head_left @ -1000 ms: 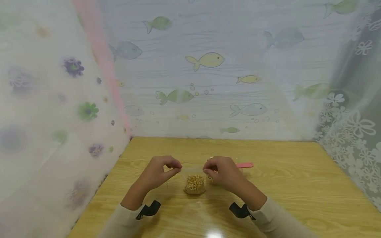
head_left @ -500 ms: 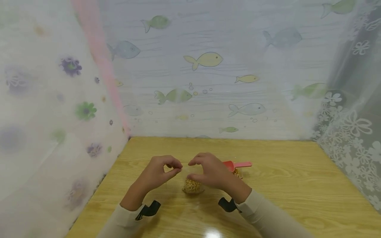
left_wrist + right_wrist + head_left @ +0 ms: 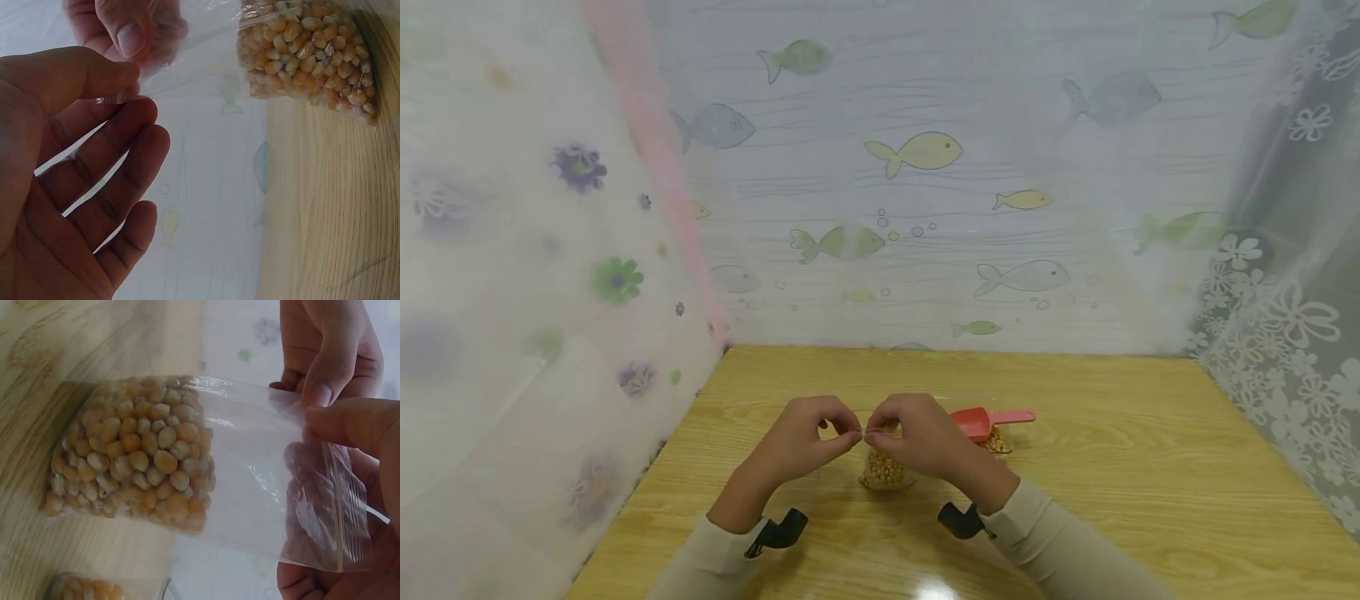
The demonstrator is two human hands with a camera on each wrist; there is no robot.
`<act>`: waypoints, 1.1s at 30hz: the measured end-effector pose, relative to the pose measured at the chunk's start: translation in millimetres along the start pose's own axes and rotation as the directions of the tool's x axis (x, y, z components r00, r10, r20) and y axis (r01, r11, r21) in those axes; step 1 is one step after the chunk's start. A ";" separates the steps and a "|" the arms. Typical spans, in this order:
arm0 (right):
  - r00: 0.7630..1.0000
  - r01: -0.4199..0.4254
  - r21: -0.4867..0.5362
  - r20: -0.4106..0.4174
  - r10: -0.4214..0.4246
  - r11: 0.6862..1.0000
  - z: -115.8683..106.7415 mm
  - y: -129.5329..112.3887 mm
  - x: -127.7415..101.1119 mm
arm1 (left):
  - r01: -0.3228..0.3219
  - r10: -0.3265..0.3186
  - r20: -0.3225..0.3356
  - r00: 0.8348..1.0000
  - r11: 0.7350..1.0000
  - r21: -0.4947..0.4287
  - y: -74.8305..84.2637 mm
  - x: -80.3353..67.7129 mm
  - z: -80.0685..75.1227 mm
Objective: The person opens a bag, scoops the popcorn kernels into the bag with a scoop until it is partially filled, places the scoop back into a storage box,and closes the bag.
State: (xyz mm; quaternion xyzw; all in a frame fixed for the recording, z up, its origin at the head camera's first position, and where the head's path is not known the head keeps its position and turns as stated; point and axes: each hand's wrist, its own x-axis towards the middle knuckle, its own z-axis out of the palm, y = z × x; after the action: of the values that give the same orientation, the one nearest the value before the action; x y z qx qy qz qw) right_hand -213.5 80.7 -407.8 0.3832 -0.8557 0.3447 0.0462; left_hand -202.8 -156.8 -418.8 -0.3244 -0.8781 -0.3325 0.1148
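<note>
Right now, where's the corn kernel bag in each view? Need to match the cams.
Head: bag of corn kernels at centre, below both hands.
Left wrist: top right, above the wooden table.
Right wrist: centre left, kernels packed at its left end.
Shared landmark: the wooden table.

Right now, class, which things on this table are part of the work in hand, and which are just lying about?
In use:
bag of corn kernels, its top pinched by both hands
left hand
right hand

Lying about:
red scoop
container of kernels under the scoop
table
</note>
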 end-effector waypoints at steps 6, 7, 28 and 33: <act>0.999 0.008 -0.015 -0.037 -0.008 1.000 3.5 -1.2 0.0 | 0.009 -0.009 0.004 1.000 1.000 -0.010 2.2 -0.1 0.4; 0.999 0.010 -0.021 -0.042 -0.011 1.000 4.1 -1.2 0.1 | 0.014 -0.014 0.006 1.000 1.000 -0.010 2.5 0.0 0.6; 0.998 -0.049 0.086 -0.021 0.051 0.995 6.5 2.9 -3.2 | 0.015 -0.009 0.084 0.996 0.997 -0.070 -5.2 -0.2 -7.7; 0.993 -0.121 0.148 0.014 0.120 0.981 5.1 2.1 -3.1 | 0.030 -0.025 0.080 0.996 0.997 -0.065 -2.2 0.0 -8.9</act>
State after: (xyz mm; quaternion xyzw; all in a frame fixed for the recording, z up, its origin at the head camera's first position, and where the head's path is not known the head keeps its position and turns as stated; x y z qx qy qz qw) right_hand -211.8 80.3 -414.0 0.3339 -0.8493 0.4089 -0.0057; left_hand -204.3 -164.0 -413.2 -0.3287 -0.8749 -0.3497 0.0644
